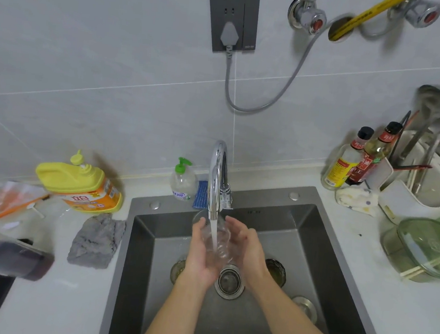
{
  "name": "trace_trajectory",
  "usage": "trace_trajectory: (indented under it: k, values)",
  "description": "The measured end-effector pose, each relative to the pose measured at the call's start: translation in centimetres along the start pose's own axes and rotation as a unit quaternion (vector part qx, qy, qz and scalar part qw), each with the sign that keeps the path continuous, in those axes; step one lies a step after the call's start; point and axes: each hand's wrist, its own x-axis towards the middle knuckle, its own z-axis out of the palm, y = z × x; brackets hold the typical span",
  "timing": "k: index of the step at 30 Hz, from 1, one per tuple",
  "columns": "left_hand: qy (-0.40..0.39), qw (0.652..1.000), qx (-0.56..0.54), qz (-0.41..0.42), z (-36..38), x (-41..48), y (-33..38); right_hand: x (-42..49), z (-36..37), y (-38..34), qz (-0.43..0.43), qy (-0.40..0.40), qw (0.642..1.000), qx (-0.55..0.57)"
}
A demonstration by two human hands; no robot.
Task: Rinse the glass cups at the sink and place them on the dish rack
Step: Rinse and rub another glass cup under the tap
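Most of the lower scene is the dark steel sink (338,257), and the step in hand is the rinse. A clear glass cup (219,242) is held tilted under the stream from the chrome faucet (216,177), above the drain. The left hand (199,255) grips it from the left, fingers curled under and round its wall with the thumb up near the rim. The right hand (248,245) lies against its right side, fingers nearly straight and close together. Next, I judge, comes tipping the water out and carrying the cup far right to the white dish rack (396,201), which calls for a firm hold, since wet glass is slick. That rack is already crowded with ladles (430,126) and chopsticks, so a free spot must be picked; how much room is left I cannot tell. A green glass lidded bowl (424,246) sits on the counter near the rack, and two sauce bottles (352,162) stand at its left, both close to the path. On the left counter lie a yellow detergent jug (79,183) and a grey cloth (97,238), out of the way. Two tinted cups wait on the basin floor, one left of the drain (177,269) and one right of it (277,271), seemingly still to be rinsed.
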Motion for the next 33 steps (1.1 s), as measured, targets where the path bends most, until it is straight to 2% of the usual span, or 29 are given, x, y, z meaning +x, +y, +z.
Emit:
trace_trajectory:
  k: [4, 6, 8, 11, 14, 17, 19, 22, 25, 29, 33]
  values:
    - [-0.012, 0.983, 0.182, -0.008, -0.1, -1.7, -0.3, 0.1, 0.7, -0.4, -0.015, -0.019, 0.996, -0.087]
    - [0.019, 0.967, 0.256, 0.012, -0.5, -2.1, -0.2, -0.2, 0.8, -0.4, -0.016, -0.028, 0.991, -0.131]
    - [0.044, 0.950, 0.306, 0.044, -1.0, -2.0, -0.1, -0.2, 0.6, 0.3, -0.024, -0.053, 0.982, -0.177]
    - [0.041, 0.931, 0.355, 0.078, -1.5, -1.9, 0.4, -0.8, 0.3, 0.5, -0.026, -0.079, 0.976, -0.200]
    - [0.076, 0.909, 0.395, 0.109, -2.1, -2.0, 1.3, 0.1, -0.1, 0.0, -0.041, -0.055, 0.971, -0.227]
    - [0.103, 0.860, 0.488, 0.109, -3.0, -1.8, 2.0, 1.7, -0.2, -0.9, -0.062, -0.029, 0.960, -0.271]
    - [0.116, 0.843, 0.512, 0.113, -3.4, -1.9, 2.1, 2.3, 0.0, -1.9, -0.075, -0.023, 0.949, -0.304]
    - [0.132, 0.843, 0.507, 0.118, -3.8, -1.9, 2.1, 3.2, 0.3, -3.1, -0.094, -0.006, 0.935, -0.342]
    - [0.145, 0.854, 0.493, 0.087, -4.2, -1.5, 2.6, 4.0, 0.3, -3.8, -0.096, -0.006, 0.927, -0.361]
    - [0.124, 0.898, 0.422, 0.014, -4.0, -1.8, 2.8, 4.4, 0.2, -4.3, -0.100, -0.020, 0.924, -0.369]
    - [0.106, 0.939, 0.323, -0.046, -4.1, -1.3, 2.4, 3.6, 0.8, -2.3, -0.060, -0.052, 0.942, -0.325]
